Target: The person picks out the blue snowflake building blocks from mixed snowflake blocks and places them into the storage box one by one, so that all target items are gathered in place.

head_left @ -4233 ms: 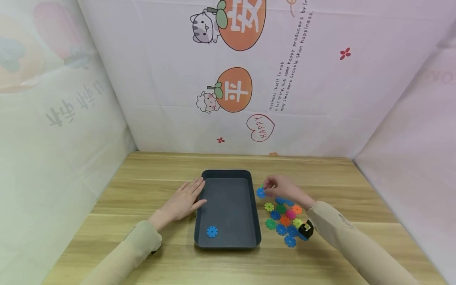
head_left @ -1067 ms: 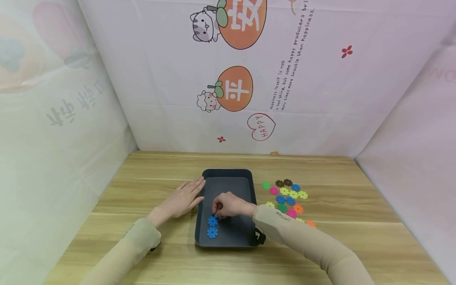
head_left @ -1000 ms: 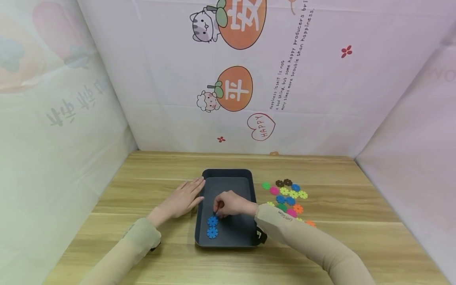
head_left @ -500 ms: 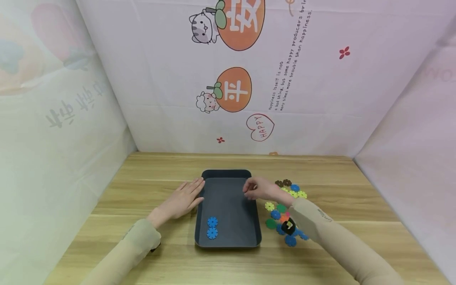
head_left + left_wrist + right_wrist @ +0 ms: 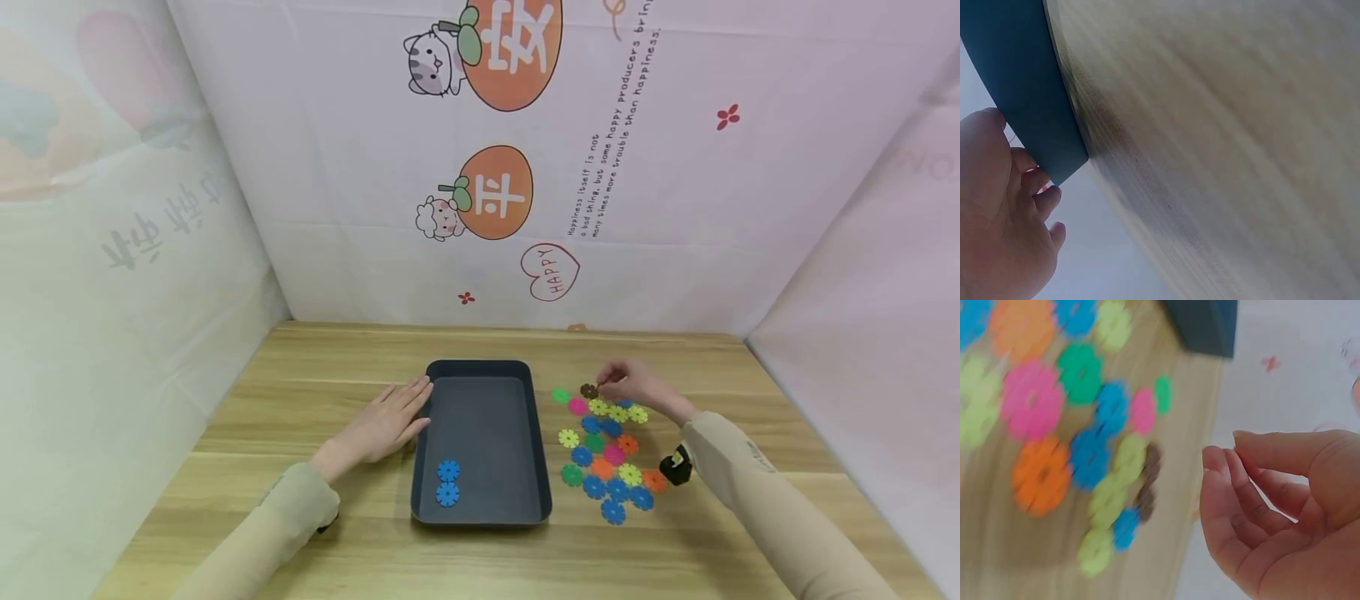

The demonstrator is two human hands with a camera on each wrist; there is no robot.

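Note:
A dark tray (image 5: 480, 367) lies on the wooden table (image 5: 337, 358), with two blue gear-shaped discs (image 5: 447, 482) side by side in its near left corner. My left hand (image 5: 390, 419) rests flat on the table, its fingers against the tray's left rim (image 5: 1022, 81). To the right of the tray lies a scatter of coloured discs (image 5: 607, 454). My right hand (image 5: 609, 383) hovers over the scatter's far end, next to a brown disc (image 5: 589, 391). In the right wrist view the right hand (image 5: 1222, 445) has thumb and fingers loosely curled and apart, with nothing between them, above the blurred discs (image 5: 1110, 487).
Printed white sheets wall in the table at the back and both sides. A black wrist camera (image 5: 675, 467) sits on my right forearm above the near part of the scatter. Bare wood stretches left of my left hand (image 5: 1004, 219) and in front of the tray.
My right hand set a second blue disc beside the first in the tray, let go, then swung right to the far end of the scatter. The left hand stayed put.

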